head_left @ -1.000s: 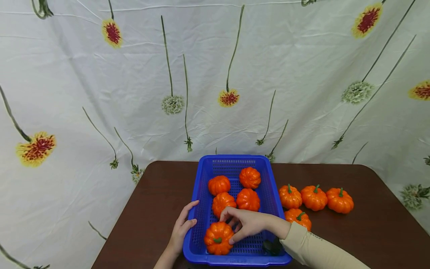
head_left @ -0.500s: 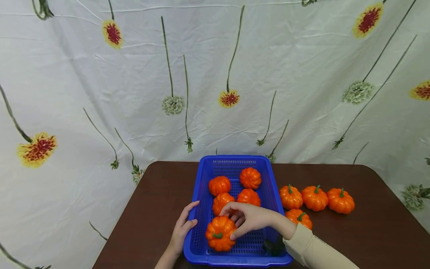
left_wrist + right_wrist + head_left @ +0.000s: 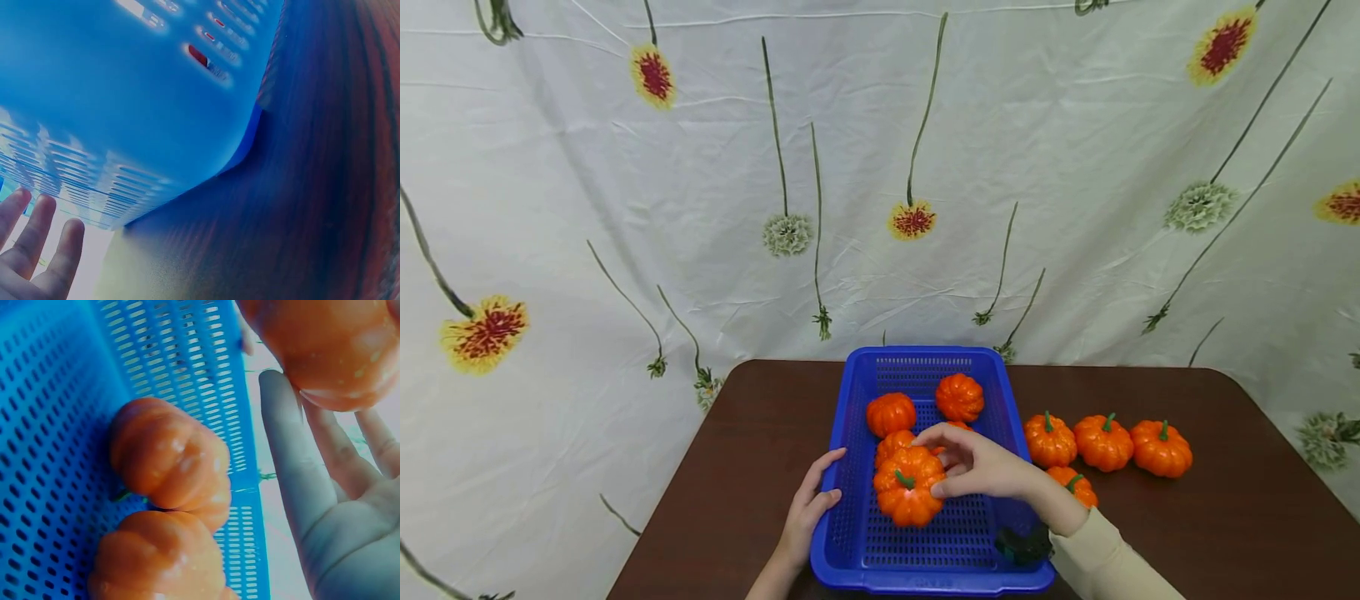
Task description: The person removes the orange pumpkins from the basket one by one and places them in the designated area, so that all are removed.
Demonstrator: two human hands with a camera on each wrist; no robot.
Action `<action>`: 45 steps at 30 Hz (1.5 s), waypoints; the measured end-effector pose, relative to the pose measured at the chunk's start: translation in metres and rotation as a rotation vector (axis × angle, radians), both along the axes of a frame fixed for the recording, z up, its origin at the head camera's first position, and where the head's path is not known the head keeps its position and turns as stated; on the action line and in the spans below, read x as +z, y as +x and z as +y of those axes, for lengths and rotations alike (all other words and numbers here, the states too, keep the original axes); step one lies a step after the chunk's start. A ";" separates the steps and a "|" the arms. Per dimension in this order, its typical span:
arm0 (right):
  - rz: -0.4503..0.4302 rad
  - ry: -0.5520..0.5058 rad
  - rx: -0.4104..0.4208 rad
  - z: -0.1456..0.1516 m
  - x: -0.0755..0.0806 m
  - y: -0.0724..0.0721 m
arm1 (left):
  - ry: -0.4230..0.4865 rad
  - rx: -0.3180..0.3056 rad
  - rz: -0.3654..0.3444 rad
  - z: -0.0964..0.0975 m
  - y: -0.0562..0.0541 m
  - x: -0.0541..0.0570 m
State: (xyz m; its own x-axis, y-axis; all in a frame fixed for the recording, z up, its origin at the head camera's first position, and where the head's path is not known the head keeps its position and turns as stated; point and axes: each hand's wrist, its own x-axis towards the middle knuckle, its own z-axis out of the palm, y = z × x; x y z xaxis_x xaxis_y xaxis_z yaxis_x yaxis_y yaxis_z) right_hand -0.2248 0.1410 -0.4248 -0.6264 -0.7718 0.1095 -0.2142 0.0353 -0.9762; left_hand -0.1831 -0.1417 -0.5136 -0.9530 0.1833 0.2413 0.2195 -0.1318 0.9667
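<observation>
My right hand (image 3: 981, 467) grips a small orange pumpkin (image 3: 908, 487) with a green stem, thumb and fingers at its right side. It hangs over the blue perforated basket (image 3: 925, 581), clear of the basket floor. In the right wrist view, this pumpkin (image 3: 331, 350) fills the top right corner. Several other pumpkins, among them one at the back right (image 3: 959, 397) and one at the back left (image 3: 891, 414), lie in the basket; the held one partly hides those nearer. On the basket's left rim rests my left hand (image 3: 797, 521), thumb and index finger extended; the left wrist view shows other fingers (image 3: 65, 250) straight beside the wall.
Right of the basket, a row of three pumpkins (image 3: 1102, 442) stands on the dark brown table (image 3: 752, 425), with another pumpkin (image 3: 1075, 485) in front, partly behind my right forearm. A flowered white cloth (image 3: 700, 167) hangs behind. Something black (image 3: 1024, 546) is by my right cuff.
My right hand has lifted the pumpkin from the basket's front left, moving it up and a little right. Basket and left hand have stayed put.
</observation>
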 end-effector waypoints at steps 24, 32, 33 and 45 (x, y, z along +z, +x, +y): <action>0.006 -0.196 -0.413 0.066 0.012 0.023 | -0.010 0.009 0.005 0.000 -0.001 -0.002; 0.029 -0.238 -0.511 0.088 0.007 0.036 | -0.017 0.018 0.000 0.000 -0.001 -0.001; 0.029 -0.238 -0.532 0.090 0.006 0.038 | -0.016 0.017 0.000 0.000 -0.001 -0.001; -0.026 -0.402 -0.706 0.127 -0.017 0.053 | -0.007 0.002 0.010 0.000 -0.001 -0.001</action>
